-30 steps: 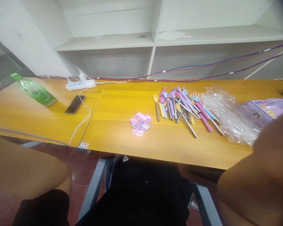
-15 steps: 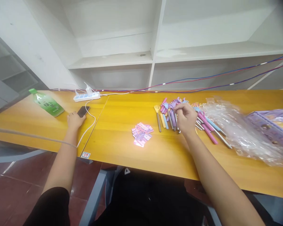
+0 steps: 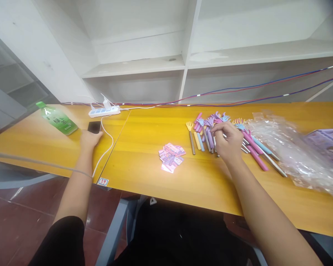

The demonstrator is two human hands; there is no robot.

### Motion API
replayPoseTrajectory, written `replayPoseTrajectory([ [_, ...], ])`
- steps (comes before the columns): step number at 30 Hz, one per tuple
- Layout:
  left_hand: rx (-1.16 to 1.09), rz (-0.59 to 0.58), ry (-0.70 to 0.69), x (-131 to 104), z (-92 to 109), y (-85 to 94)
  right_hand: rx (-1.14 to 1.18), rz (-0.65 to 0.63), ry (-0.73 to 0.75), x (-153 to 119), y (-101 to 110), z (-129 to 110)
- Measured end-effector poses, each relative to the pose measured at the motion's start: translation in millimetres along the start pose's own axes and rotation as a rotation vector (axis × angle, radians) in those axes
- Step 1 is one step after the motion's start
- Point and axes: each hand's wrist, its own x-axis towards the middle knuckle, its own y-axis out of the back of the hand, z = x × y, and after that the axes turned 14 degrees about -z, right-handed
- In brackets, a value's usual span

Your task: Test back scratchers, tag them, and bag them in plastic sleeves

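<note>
The right hand (image 3: pixel 226 142) is resting on the heap of pastel, hand-shaped telescopic back scratchers (image 3: pixel 224 135) on the yellow wooden counter (image 3: pixel 144 162), its grip curling around one metal stem. The left hand (image 3: pixel 89 140) is lying on the black flat phone (image 3: pixel 94 126); how far its grip is closed cannot be told. Small pink paper labels (image 3: pixel 172 157) are lying between the hands.

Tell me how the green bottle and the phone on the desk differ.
The green bottle is translucent green with a label and a rounded body lying on its side; the phone is flat, dark and rectangular. The left hand rests on the phone's near end, while the bottle lies apart, untouched. A white cable runs past the phone toward the power strip; nothing connects to the bottle. Both lie on the left part of the yellow desk.
</note>
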Motion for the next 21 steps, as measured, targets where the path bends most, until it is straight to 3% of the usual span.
replayPoseTrajectory([
  [4, -0.107, 0.101, -0.029, -4.4, -1.7, 3.3, -0.011, -0.004, 0.034, -0.9, -1.7, -1.1],
  [11, -0.152, 0.192, -0.214, -23.3, 5.8, 6.7, -0.016, -0.009, 0.073, -2.7, -3.7, -3.9],
  [16, -0.135, 0.167, -0.267, -30.3, 9.7, 6.7, -0.026, -0.018, 0.066, -4.3, -4.3, -3.2],
  [21, -0.181, 0.194, -0.307, -21.9, 7.0, -0.6, -0.033, -0.021, 0.065, -5.2, -5.4, -0.9],
])
